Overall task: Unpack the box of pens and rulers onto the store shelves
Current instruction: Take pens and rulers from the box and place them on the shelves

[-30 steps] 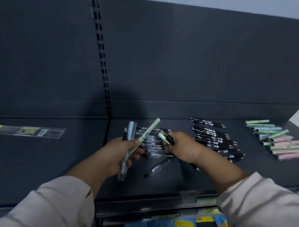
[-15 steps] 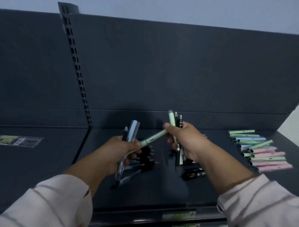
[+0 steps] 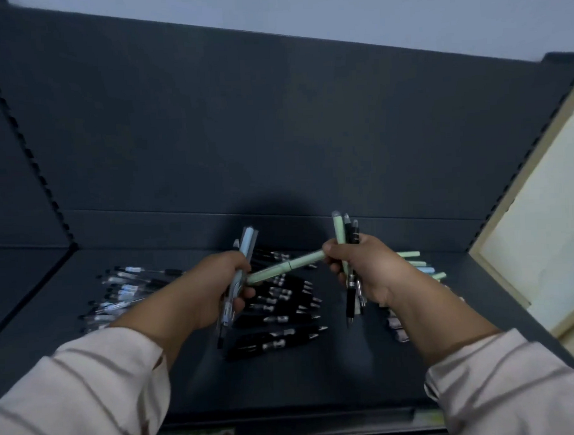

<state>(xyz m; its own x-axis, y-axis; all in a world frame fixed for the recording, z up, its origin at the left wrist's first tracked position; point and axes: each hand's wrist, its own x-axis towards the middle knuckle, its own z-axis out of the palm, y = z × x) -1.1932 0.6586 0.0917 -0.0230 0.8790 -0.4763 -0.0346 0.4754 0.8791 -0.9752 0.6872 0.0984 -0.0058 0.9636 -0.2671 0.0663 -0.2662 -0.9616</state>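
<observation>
Sorting step: your left hand (image 3: 213,286) grips a pen bundle (image 3: 247,248), your right hand (image 3: 373,269) grips more pens and pinches the green pen (image 3: 288,266) above the shelf (image 3: 351,372); next, in my judgement, lay it with the pastel row (image 3: 419,266).

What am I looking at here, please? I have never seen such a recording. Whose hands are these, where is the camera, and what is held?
There is no machine: a person wears one camera on the head, so each picture looks forward and down at their own hands. The left hand grips a bunch of pens, one pale blue. The right hand grips a second bunch, green and black, held upright. A pale green pen stretches between both hands. Below is a dark store shelf. On it lie clear pens at the left, black pens in the middle and pastel pens at the right, partly behind the right arm.
</observation>
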